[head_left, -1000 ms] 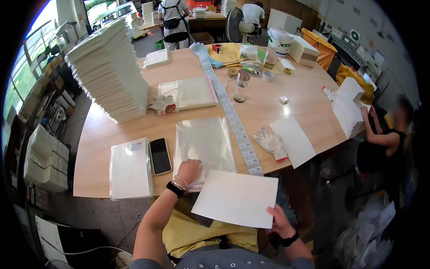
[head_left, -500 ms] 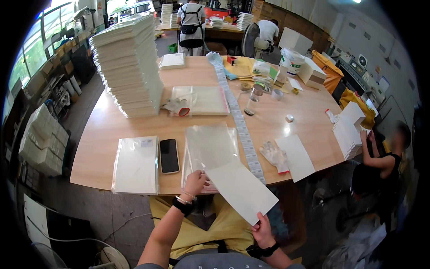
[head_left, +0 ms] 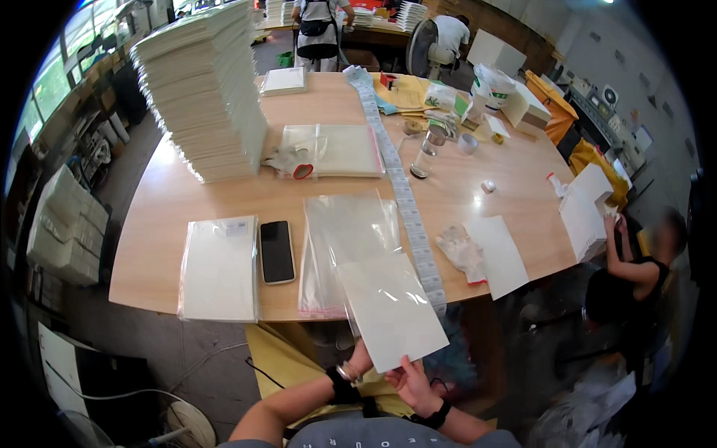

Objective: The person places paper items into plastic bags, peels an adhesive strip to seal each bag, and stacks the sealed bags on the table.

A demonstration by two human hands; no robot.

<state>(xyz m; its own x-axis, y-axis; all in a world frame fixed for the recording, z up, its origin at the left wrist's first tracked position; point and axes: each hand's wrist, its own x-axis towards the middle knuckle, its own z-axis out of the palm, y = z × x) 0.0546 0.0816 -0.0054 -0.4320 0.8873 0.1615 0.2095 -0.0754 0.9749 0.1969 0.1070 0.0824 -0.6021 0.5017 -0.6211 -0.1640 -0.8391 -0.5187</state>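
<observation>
A white paper sheet [head_left: 394, 306] sits largely inside a clear plastic sleeve [head_left: 349, 313] and juts over the table's front edge. My right hand [head_left: 414, 387] pinches its lower edge. Under the sheet's lower left corner is my left hand [head_left: 361, 358], its fingers hidden by the paper. Behind the sheet lie more clear plastic sleeves [head_left: 336, 224], flat on the table. Left of these are a black phone [head_left: 277, 252] and a pile of sleeved white sheets [head_left: 219, 272] with a small label on top.
A tall stack of white packs [head_left: 202, 97] rises at the far left. A label strip [head_left: 404, 201] runs down the table. On the right are a glove [head_left: 461, 254], a white sheet [head_left: 500, 257] and a glass jar [head_left: 428, 153]. A seated person [head_left: 635, 272] works at the right edge.
The white sheet has slid up into the sleeve and turned more upright. My left hand has moved down and right, beneath the sheet; my right hand has shifted left.
</observation>
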